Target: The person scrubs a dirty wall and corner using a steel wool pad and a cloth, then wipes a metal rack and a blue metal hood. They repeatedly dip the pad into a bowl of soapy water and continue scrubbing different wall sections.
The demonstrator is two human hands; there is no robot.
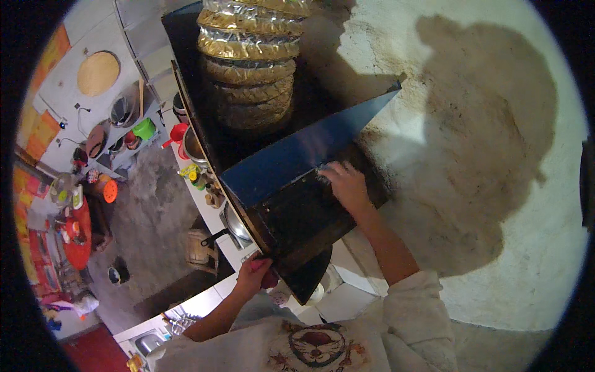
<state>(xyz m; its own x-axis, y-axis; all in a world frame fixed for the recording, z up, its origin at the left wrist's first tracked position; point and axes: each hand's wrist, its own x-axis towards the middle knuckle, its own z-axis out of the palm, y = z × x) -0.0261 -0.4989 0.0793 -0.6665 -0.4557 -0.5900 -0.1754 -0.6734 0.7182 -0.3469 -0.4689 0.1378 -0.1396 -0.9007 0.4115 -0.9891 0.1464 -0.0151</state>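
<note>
A dark range hood with a blue panel (302, 151) and a greasy black top fills the middle of the head view. From it rises a foil exhaust duct (253, 69), its lower folds brown and grimy. My right hand (346, 186) rests with bent fingers at the lower edge of the blue panel; something small and pale, perhaps a scrubber, shows at the fingertips, too unclear to name. My left hand (254, 274) is closed around a pink-red thing, possibly a cloth (268, 279), beside the hood's near left corner.
Below on the left, a tiled counter (209, 200) carries a red dipper (176, 135), a metal pot (193, 146), bottles and a pan (237, 223). A stained wall (483, 139) stands on the right. On the floor are a wooden stool (201, 249) and a bowl (114, 275).
</note>
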